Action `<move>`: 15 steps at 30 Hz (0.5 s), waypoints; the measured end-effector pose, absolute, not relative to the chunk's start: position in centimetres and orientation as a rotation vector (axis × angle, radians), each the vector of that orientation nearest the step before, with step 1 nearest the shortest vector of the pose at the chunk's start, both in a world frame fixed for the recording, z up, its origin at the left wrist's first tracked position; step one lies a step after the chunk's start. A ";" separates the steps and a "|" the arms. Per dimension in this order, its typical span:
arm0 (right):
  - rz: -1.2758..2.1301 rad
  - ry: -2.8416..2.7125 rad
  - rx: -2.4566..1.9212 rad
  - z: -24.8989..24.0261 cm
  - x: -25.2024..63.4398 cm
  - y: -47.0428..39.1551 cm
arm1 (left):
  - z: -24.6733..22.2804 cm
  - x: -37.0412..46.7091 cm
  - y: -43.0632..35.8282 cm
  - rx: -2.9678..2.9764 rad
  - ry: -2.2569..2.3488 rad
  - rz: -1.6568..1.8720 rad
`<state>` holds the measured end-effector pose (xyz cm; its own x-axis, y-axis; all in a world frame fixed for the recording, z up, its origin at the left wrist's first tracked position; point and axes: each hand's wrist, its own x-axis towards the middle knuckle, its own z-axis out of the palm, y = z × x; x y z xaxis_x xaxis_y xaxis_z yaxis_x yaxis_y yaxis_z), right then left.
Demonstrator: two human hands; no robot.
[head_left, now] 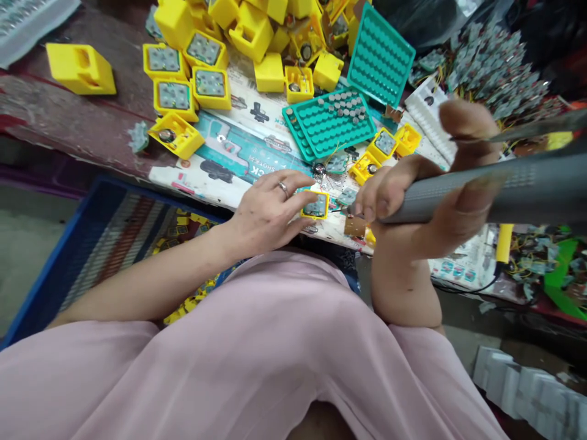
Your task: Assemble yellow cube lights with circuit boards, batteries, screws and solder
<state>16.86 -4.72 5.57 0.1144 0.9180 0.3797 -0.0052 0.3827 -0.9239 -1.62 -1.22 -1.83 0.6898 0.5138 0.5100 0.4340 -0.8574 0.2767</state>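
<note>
My left hand (pixel 270 211), with a ring on one finger, holds a small yellow plastic box (pixel 327 208) between thumb and fingers at the table's front edge. A grey part with a green board fills the box's open face. My right hand (pixel 422 189) grips a thick grey electric screwdriver (pixel 440 192), its thin tip pointing left beside the box. A pointed metal tool (pixel 527 129) also shows by the right hand; whether it is held there I cannot tell. Close by lie a round metal part with wires (pixel 320 169) and several yellow boxes (pixel 365 168).
Behind are a teal tray (pixel 302 131) with small metal cylinders, another teal tray (pixel 383 58) and piled yellow boxes (pixel 250 30). Wired grey parts (pixel 499 73) heap up at the right. A blue crate (pixel 50 269) with yellow pieces stands below the table at left.
</note>
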 end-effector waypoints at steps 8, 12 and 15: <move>0.751 -1.139 -0.996 6.0 15.6 -4.4 | -3.1 -1.8 -1.7 2.815 0.658 0.766; 0.850 -1.143 -0.981 6.0 15.3 -3.9 | -3.4 -1.9 -1.8 2.888 0.649 0.869; 0.842 -1.159 -0.976 5.9 15.2 -3.5 | -3.2 -1.9 -1.4 2.852 0.603 0.869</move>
